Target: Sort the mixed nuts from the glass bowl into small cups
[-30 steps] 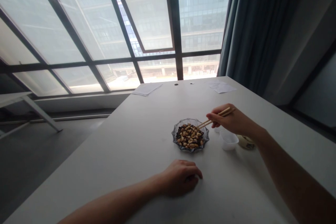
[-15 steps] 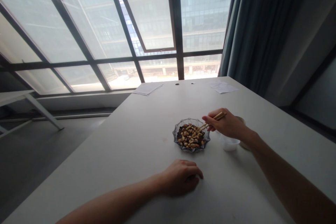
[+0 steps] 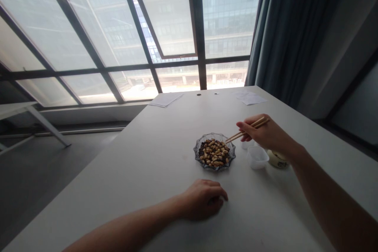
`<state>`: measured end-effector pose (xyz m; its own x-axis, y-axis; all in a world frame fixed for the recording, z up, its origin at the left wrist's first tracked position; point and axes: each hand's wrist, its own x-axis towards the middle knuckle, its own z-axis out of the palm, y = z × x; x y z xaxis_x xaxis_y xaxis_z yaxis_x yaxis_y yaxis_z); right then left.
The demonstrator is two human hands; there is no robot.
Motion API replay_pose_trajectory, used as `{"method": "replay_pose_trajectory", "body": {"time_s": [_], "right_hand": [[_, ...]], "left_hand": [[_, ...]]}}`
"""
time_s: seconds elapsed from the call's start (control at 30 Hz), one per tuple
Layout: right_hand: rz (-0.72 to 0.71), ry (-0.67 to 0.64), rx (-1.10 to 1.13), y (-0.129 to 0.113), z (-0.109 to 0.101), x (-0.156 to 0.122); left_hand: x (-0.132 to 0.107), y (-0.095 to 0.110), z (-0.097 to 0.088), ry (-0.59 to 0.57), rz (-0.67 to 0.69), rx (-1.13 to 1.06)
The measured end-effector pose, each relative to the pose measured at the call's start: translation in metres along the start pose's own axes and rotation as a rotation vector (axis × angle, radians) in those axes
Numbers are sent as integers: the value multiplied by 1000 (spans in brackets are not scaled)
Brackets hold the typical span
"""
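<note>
Gripping the chopsticks [image 3: 236, 136] between thumb and fingers, the right hand [image 3: 267, 134] holds their tips close together at the right side of the glass bowl [image 3: 217, 169]; whether anything is caught between the tips, I cannot tell; the bowl sits on the white table [image 3: 159, 169], filled with pale nuts [image 3: 213, 152] and dark beans; the left hand [image 3: 203, 201] rests in front of it, loosely curled, forefinger and thumb a little apart, nothing seen between them.

A smooth, rounded nut could slip if the sticks crossed or pinched off-centre; a tip pressed hard into the heap could flick pieces over the scalloped rim; the plastic tub [image 3: 258, 159] looks light, so a low wrist might knock it, or the second tub [image 3: 248, 145] partly hidden under the fingers; an unsteadied bowl might slide if pushed.

The yellowish jar [image 3: 274, 160] by the right wrist bears a dark mark like a written character, too small to read; the papers [image 3: 165, 100] at the far edge show no legible writing; no brand can be made out on the bowl or tubs.
</note>
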<state>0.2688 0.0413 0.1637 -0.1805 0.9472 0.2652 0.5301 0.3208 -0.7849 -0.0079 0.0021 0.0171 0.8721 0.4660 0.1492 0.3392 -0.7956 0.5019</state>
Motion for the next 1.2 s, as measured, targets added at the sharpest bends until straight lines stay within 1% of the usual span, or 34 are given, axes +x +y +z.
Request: {"method": "replay_pose_trajectory", "body": {"time_s": [0.13, 0.27, 0.57, 0.77, 1.03, 1.2], "right_hand": [[-2, -44, -22, 4, 5, 3], [15, -75, 16, 6, 13, 5], [82, -97, 9, 1, 22, 4], [66, -89, 35, 3, 23, 5], [35, -64, -26, 1, 24, 6], [-5, -55, -60, 4, 26, 7]], "left_hand": [[0, 1, 0, -1, -4, 4], [1, 2, 1, 2, -7, 7], [1, 3, 0, 5, -3, 0], [2, 2, 1, 6, -1, 6], [1, 2, 2, 6, -7, 14], [1, 2, 2, 6, -10, 15]]}}
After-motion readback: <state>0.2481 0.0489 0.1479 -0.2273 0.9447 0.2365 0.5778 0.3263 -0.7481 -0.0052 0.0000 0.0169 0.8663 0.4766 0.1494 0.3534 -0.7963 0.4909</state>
